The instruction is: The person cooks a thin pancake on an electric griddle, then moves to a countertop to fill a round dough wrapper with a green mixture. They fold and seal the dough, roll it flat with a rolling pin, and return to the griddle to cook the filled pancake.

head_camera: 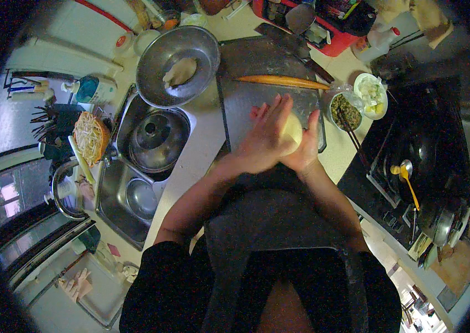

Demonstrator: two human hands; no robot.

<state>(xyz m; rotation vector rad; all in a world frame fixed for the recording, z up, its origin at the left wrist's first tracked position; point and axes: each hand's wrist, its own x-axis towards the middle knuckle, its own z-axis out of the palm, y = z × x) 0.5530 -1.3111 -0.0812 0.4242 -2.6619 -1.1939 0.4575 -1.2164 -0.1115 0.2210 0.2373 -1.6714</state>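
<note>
A flat round of pale dough (293, 130) is held between my palms, over the near part of a dark cutting board (241, 112). My left hand (262, 139) lies across its near left side, fingers pointing away from me and partly blurred. From the right, my right hand (305, 150) cups the same round, its thumb up along the edge. Beyond my hands a tapered wooden rolling pin (280, 80) lies across the board. A bowl of chopped filling (341, 110) with dark chopsticks (355, 139) resting in it stands just right of the board.
At the back left, a large steel bowl (147, 75) holds a dough lump (181, 71). A double sink (106, 195) with a domed metal lid (151, 139) lies left; a black cooktop (422, 137) is right. A cleaver-like knife (293, 52) lies across the board's far right corner.
</note>
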